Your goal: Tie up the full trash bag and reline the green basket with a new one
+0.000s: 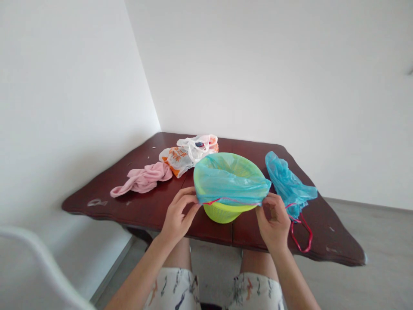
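A yellow-green plastic basket [222, 214] stands near the front edge of the dark red table, with a thin blue drawstring trash bag [230, 189] draped over its rim. The bag's edge, with a pink drawstring in it, hangs down the near side. My left hand [181, 211] pinches that edge at the basket's left, and my right hand [274, 218] pinches it at the right. Part of the bag sags inside the basket, whose far wall shows pale green through the film.
On the table [142, 213], a second blue bag [288, 183] with a pink drawstring lies at the right. A pink cloth [143, 178] lies crumpled at the left. Behind it sits a white and orange plastic bag [190, 153] with things inside. White walls border the table's back and left.
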A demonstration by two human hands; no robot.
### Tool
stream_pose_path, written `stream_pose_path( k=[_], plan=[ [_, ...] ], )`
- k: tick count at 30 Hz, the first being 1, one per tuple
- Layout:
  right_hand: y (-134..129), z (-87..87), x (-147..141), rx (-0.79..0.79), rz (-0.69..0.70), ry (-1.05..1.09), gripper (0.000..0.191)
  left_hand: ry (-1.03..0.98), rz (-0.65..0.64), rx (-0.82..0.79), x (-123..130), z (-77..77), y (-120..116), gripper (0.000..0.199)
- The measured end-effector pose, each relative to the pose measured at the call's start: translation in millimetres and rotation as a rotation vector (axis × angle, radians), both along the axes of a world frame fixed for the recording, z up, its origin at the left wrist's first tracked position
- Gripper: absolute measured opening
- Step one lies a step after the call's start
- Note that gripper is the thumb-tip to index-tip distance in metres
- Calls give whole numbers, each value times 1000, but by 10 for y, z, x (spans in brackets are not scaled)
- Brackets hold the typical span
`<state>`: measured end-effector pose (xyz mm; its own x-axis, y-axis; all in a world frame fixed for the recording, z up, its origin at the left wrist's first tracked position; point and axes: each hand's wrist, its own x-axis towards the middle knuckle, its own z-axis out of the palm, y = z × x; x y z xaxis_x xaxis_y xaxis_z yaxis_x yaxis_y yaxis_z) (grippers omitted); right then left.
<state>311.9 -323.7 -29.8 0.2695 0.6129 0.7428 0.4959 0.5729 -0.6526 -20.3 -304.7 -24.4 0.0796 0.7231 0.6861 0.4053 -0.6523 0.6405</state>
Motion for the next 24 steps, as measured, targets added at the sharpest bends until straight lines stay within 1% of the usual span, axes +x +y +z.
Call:
stream_pose_path(
  k=[2,4,6,8,10,12,14,16,17,18,19,20,21,22,23,24],
  plan=[
    [-43,-11,35,17,14,-116,10,96,7,44,-45,-19,1,12],
    [-76,-44,75,15,43,-209,17,176,15,46,-101,-56,12,13],
    [-85,-105,125,-21,60,-302,22,274,28,50,-159,-100,31,13],
    [-75,-173,190,-74,42,-411,25,388,46,68,-219,-129,50,12],
    [-67,-210,260,-109,1,-477,28,443,70,80,-284,-118,55,11],
    [-86,-175,310,-89,-63,-444,30,387,110,95,-344,-34,37,14],
    [-140,-41,312,6,-152,-343,34,267,151,156,-366,158,8,22],
    [-200,194,260,121,-217,-265,44,193,135,243,-309,467,-7,35],
    [-214,341,221,146,-199,-268,50,194,91,272,-246,653,0,41],
    [-208,497,181,129,-137,-308,56,233,18,249,-162,845,19,47],
    [-175,655,146,57,-16,-385,58,314,-95,154,-66,1030,52,49],
    [-113,806,120,-53,139,-486,54,407,-223,32,36,1196,95,47],
    [-22,943,103,-182,292,-575,46,505,-333,-87,134,1332,146,41],
    [96,1063,93,-313,427,-633,38,582,-391,-186,222,1434,202,39],
    [237,1161,86,-454,529,-649,28,642,-428,-259,296,1499,259,41],
    [395,1239,73,-593,588,-620,18,678,-444,-299,355,1533,315,45]
  ],
)
